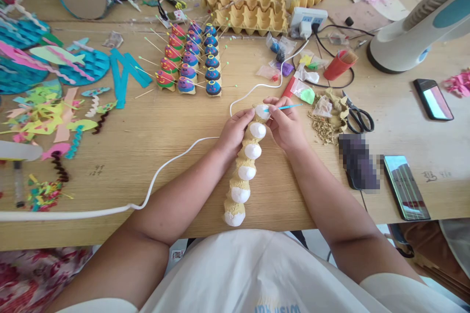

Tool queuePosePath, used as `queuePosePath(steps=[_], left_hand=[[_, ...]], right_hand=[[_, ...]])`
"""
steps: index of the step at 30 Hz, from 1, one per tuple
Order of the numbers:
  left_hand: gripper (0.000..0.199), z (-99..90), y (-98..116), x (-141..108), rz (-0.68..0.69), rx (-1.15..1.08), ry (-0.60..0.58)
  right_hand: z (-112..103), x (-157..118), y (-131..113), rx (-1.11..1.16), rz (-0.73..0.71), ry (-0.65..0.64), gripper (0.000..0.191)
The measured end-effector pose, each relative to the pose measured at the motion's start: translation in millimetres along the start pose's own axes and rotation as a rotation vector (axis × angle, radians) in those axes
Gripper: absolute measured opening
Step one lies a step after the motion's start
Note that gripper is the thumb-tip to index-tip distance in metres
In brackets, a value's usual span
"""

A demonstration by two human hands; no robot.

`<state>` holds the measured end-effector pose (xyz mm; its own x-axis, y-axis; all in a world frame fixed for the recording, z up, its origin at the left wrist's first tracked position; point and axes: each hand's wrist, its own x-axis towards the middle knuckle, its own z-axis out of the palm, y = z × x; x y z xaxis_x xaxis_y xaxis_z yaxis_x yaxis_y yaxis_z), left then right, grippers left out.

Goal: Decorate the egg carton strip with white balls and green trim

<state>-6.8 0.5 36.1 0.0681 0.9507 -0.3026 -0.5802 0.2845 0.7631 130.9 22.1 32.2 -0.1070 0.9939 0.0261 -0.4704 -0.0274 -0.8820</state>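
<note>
A strip of egg-carton cups (246, 172) with white clay on each cup's tip lies lengthwise in front of me, its near end by the table edge. My left hand (235, 129) grips the far end of this strip from the left side. At the same far cup, my right hand (287, 124) pinches a thin blue tool (290, 106), whose tip touches the white clay. Three painted egg-carton strips in red (171, 51), purple (189, 58) and blue (212, 61) stand beyond my hands, with sticks poking out.
Scissors (360, 116), phones (407, 188) and a fan base (396, 49) are on the right. A white cable (161, 168) runs across the table past my left forearm. Egg trays (249, 7) and a power strip (308, 17) sit at the back; paper cutouts (44, 117) cover the left.
</note>
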Motion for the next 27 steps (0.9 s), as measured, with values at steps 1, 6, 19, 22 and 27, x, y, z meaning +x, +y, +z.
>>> queuePosePath(steps=[1,6,19,22,27], left_hand=[[0.024,0.5,0.4,-0.1,-0.007,0.005,0.017],[0.026,2.2,1.4,-1.2,-0.026,0.01,0.051],[0.026,-0.1,0.0,0.1,-0.017,0.025,0.041],[0.027,-0.1,0.8,-0.7,-0.03,0.018,0.04],[0.026,-0.4,2.0,-1.6,-0.019,-0.019,0.016]], right_hand=[[-0.3,-0.1,0.1,-0.005,0.007,0.002,0.047],[-1.6,-1.8,-0.6,0.025,0.041,-0.004,0.046],[0.9,-1.5,-0.6,-0.006,-0.008,0.018,0.044],[0.5,-2.1,-0.6,-0.01,0.0,0.013,0.044],[-1.8,-2.3,-1.5,0.079,0.045,0.007,0.044]])
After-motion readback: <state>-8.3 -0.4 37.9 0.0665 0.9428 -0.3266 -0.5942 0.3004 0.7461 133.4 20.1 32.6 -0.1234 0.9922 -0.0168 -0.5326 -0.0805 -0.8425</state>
